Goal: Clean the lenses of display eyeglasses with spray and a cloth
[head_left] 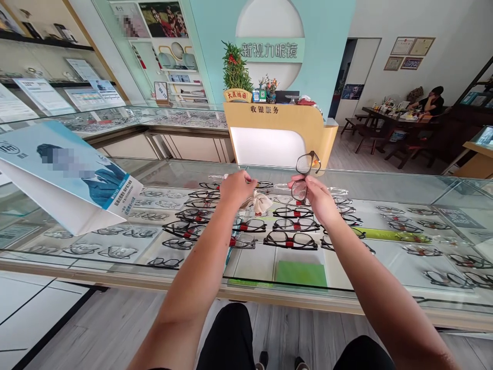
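- Dark-framed eyeglasses (304,164) stood on end above the glass display counter (288,297), pinched by fingers of the right hand (322,201).
- A slack pinch could have let them fall and scratch.
- The left hand (235,190) was near a beige cloth bow (259,204); its grip could not be told.

At the far middle, the round sign (269,50) carries the words 新视力眼镜. Below it, the front of the yellow desk (308,121) says 收银服务. The small plaque (238,95), on the left of this desk, reads 大展鸿图. On the near left card (73,177), the print is too small for reading.
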`<action>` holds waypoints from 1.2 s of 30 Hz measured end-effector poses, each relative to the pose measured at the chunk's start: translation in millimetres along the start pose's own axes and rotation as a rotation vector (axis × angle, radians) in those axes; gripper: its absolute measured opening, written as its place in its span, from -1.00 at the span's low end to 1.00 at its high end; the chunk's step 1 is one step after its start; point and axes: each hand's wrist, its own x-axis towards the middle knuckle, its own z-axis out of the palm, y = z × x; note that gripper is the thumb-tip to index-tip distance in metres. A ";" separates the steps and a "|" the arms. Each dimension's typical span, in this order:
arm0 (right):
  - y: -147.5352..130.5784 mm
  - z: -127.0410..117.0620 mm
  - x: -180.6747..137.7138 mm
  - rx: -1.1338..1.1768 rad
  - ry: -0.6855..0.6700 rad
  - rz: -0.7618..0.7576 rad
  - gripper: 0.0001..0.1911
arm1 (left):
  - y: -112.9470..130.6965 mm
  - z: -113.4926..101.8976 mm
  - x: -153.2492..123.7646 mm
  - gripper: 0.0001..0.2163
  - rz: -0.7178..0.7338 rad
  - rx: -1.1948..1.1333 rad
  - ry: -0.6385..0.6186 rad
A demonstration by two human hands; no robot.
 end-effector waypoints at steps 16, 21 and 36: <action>-2.0 2.0 -1.3 -0.027 -0.021 -0.017 -0.50 | 0.0 -1.4 6.9 -0.79 -0.056 -0.390 0.148; -1.9 4.9 -2.3 -0.043 -0.069 -0.019 -0.48 | 2.9 9.8 9.1 -0.71 0.026 -0.856 0.093; -4.5 13.6 -5.8 -0.099 -0.284 0.026 -0.54 | 26.6 17.5 -9.2 -0.47 0.070 -1.558 -0.257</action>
